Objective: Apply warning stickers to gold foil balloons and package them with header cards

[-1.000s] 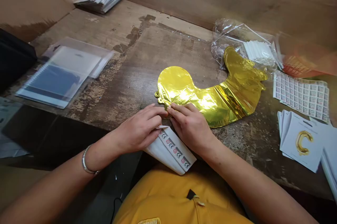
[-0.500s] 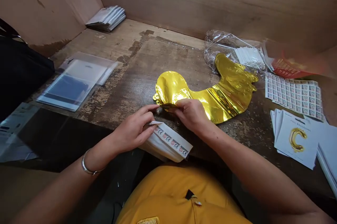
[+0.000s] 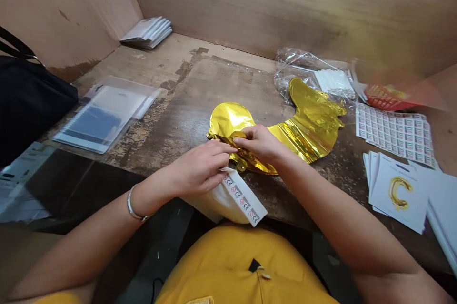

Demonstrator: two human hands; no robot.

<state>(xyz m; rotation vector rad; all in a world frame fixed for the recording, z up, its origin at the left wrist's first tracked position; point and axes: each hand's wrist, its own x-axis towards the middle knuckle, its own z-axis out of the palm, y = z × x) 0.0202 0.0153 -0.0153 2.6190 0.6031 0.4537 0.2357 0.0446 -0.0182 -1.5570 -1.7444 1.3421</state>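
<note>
A shiny gold foil balloon (image 3: 303,128), flat and curved, lies on the table in front of me. My right hand (image 3: 262,143) pinches a lifted edge of its left part. Beside it my left hand (image 3: 202,167) holds a white strip of printed labels (image 3: 243,197) between thumb and fingers, while its fingertips reach to the lifted foil. The strip hangs over the table's front edge. Small foil tabs stick out near the fingers.
Clear plastic sleeves (image 3: 103,113) and a dark bag (image 3: 32,99) are at left, a stack of packets (image 3: 148,33) behind. At right are a clear bag of white sticks (image 3: 333,83), a red basket (image 3: 385,97), label sheets (image 3: 396,132) and balloon cards (image 3: 398,190).
My right hand has raised and folded back more of the foil edge. My left hand has shifted right with the label strip, its fingers now over the foil. The view has tilted slightly.
</note>
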